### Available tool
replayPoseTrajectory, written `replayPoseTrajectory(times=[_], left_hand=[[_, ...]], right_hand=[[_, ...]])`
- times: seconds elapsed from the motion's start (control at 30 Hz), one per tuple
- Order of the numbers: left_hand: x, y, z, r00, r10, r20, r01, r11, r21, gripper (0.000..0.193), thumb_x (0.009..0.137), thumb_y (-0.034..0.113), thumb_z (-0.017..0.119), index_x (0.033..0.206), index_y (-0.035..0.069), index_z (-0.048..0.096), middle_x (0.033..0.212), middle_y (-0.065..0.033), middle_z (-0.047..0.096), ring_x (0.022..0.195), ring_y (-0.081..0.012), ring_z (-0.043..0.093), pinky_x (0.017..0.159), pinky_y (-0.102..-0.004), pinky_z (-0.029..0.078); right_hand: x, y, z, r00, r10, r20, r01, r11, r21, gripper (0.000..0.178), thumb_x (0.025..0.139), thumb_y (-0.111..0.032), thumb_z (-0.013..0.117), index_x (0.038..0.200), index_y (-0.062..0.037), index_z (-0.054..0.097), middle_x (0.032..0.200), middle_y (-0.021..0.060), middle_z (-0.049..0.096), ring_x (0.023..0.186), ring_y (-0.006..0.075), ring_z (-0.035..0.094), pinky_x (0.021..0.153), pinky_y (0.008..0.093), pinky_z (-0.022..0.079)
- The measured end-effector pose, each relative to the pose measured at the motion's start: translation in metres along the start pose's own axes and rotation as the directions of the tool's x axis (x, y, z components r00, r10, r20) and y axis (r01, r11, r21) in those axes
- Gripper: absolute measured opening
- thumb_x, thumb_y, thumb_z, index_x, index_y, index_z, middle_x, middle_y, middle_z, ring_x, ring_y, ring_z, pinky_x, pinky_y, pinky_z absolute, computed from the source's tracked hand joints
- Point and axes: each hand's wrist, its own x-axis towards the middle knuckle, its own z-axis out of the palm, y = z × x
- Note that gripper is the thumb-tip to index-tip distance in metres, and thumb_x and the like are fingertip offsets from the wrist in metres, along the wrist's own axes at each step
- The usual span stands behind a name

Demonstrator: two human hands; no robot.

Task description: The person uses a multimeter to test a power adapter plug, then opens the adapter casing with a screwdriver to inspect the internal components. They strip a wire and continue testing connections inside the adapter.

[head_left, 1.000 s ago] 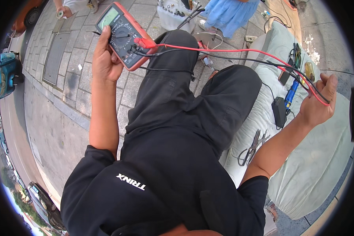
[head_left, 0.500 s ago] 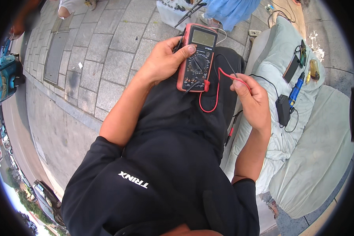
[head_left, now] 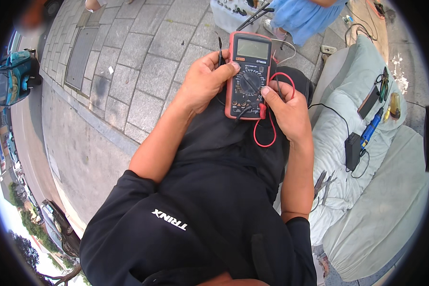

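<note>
A red-and-black digital multimeter [head_left: 249, 97] is held upright above my lap, its grey screen blank as far as I can see. My left hand [head_left: 206, 81] grips the left edge, thumb on the front below the screen. A black probe [head_left: 220, 51] sticks up by those fingers. Over at the right edge, my right hand [head_left: 286, 107] closes on the meter, thumb beside the dial and fingers partly hidden behind it. The red test lead [head_left: 266, 145] loops from the lower right jack below the meter and up round my right fingers. A black plug sits in a lower jack.
On my right, a pale cloth-covered seat [head_left: 329, 138] bears a black adapter [head_left: 352, 150], a blue pen-shaped tool [head_left: 371, 127], a yellow-handled tool [head_left: 394, 106] and pliers [head_left: 323, 185]. Ahead stand a clear plastic box [head_left: 229, 18] and a person in a blue skirt [head_left: 300, 21].
My right hand has moved left and up from beside the meter onto its right edge. The red lead now loops over those fingers. The pliers on the seat have come into sight.
</note>
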Motion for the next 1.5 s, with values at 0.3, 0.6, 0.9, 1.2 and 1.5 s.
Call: replayPoseTrajectory(times=[0.3,0.6,0.9,1.2,1.5], left_hand=[[0.018,-0.008,0.008,0.995,0.015,-0.097,-0.021,0.998,-0.062,0.028,0.099,0.005,0.066,0.123,-0.008,0.065,0.108,-0.0114,0.075,0.092,-0.0142,0.073,0.082,-0.0296,0.062],[0.028,-0.012,0.008,0.993,0.046,-0.111,-0.048,0.999,-0.019,0.028,0.098,0.007,0.068,0.121,-0.008,0.066,0.106,-0.0096,0.075,0.09,-0.0119,0.072,0.077,-0.0281,0.06],[-0.023,0.036,-0.041,0.995,0.009,-0.104,-0.014,0.999,-0.051,0.035,0.102,0.005,0.055,0.134,-0.006,0.062,0.108,-0.0055,0.065,0.065,-0.0067,0.044,0.052,-0.0224,0.035],[-0.073,0.06,-0.056,0.955,0.207,0.212,-0.219,0.975,0.033,0.045,0.111,0.022,0.051,0.147,-0.005,0.049,0.103,-0.0088,0.058,0.056,-0.0068,0.039,0.042,-0.0215,0.033],[0.058,-0.091,-0.116,0.916,-0.399,0.048,0.397,0.881,-0.258,0.034,0.106,0.052,0.065,0.108,0.018,0.066,0.077,0.0042,0.054,0.048,-0.0026,0.029,0.038,-0.0184,0.02]], right_hand=[[0.002,-0.008,0.003,0.999,0.038,-0.035,-0.04,0.998,-0.047,0.023,0.105,-0.012,0.07,0.116,0.0077,0.071,0.097,0.0015,0.072,0.084,0.0046,0.061,0.077,0.0234,0.051],[-0.015,-0.027,-0.014,0.979,-0.049,-0.196,-0.01,0.956,-0.292,0.035,0.101,-0.019,0.076,0.124,0.0074,0.069,0.096,0.0042,0.071,0.083,0.0067,0.062,0.072,0.0244,0.051],[-0.105,-0.06,-0.084,0.995,-0.07,-0.068,0.083,0.971,0.223,0.042,0.104,-0.013,0.061,0.139,0.01,0.061,0.092,0.0065,0.066,0.062,0.0026,0.045,0.052,0.0191,0.037],[-0.112,-0.049,-0.056,1.0,-0.018,-0.007,0.019,0.793,0.61,0.035,0.113,-0.017,0.047,0.134,0.0095,0.058,0.079,0.0031,0.054,0.05,0.004,0.034,0.043,0.0206,0.03],[-0.158,-0.141,-0.082,0.906,-0.408,0.112,0.362,0.885,0.292,0.04,0.116,-0.024,0.047,0.125,0.0144,0.053,0.069,-0.0009,0.043,0.05,0.0029,0.03,0.043,0.0211,0.026]])
